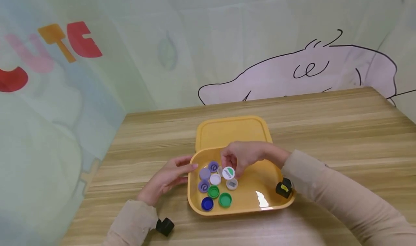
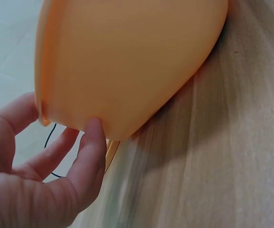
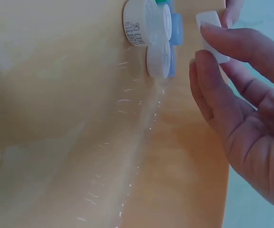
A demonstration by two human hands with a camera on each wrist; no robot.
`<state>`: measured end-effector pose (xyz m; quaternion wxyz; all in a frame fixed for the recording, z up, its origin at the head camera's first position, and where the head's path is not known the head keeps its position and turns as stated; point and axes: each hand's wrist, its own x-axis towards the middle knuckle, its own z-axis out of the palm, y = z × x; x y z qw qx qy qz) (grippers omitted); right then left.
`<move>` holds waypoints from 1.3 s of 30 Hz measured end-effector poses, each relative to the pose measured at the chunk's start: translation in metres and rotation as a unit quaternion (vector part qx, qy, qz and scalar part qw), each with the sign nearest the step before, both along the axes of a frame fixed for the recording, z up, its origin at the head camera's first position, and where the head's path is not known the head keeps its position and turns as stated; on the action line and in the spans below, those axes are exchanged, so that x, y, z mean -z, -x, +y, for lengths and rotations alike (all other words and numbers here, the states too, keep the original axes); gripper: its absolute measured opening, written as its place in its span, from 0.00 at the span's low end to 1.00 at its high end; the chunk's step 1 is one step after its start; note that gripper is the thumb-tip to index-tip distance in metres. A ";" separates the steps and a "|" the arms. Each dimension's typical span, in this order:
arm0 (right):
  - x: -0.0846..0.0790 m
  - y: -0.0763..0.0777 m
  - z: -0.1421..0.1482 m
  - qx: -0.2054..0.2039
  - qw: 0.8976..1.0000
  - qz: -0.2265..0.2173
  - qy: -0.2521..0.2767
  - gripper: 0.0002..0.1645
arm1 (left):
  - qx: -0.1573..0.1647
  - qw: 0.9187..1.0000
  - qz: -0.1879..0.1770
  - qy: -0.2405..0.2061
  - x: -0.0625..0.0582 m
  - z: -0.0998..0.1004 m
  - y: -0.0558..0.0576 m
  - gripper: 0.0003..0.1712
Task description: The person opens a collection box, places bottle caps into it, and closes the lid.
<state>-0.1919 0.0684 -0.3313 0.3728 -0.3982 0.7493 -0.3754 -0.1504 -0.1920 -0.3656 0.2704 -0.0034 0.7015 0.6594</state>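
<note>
A yellow plastic box (image 1: 250,193) holds several bottle caps grouped toward its left side. My left hand (image 1: 169,175) holds the box's left wall, with the thumb at the rim and fingers against the outside (image 2: 127,61). Over the caps, my right hand (image 1: 243,154) pinches a white bottle cap (image 1: 228,173) with a green mark on top; the right wrist view shows this cap (image 3: 209,18) edge-on between thumb and fingers. Below it are a whitish printed cap (image 1: 232,184), a white cap (image 1: 215,179), purple caps (image 1: 204,186), green caps (image 1: 225,200) and a dark blue cap (image 1: 207,204).
Behind the box lies a flat yellow lid (image 1: 232,130), partly hidden by the box and my right arm. Both sit on a wood-grain table (image 1: 149,137). A printed cloth (image 1: 146,51) hangs behind and to the left. Black camera mounts (image 1: 165,227) show at both wrists.
</note>
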 end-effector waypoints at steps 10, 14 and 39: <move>0.004 -0.002 -0.002 -0.102 0.992 -0.005 -0.071 0.21 | 0.000 1.000 0.000 0.000 -0.002 0.001 -0.001 0.32; 0.006 -0.003 -0.001 -0.128 0.986 -0.001 -0.106 0.22 | 0.004 1.000 0.001 -0.002 -0.003 0.001 -0.002 0.32; 0.013 -0.004 -0.003 -0.148 0.981 0.003 -0.125 0.21 | 0.015 1.000 0.001 -0.009 -0.003 0.004 -0.002 0.33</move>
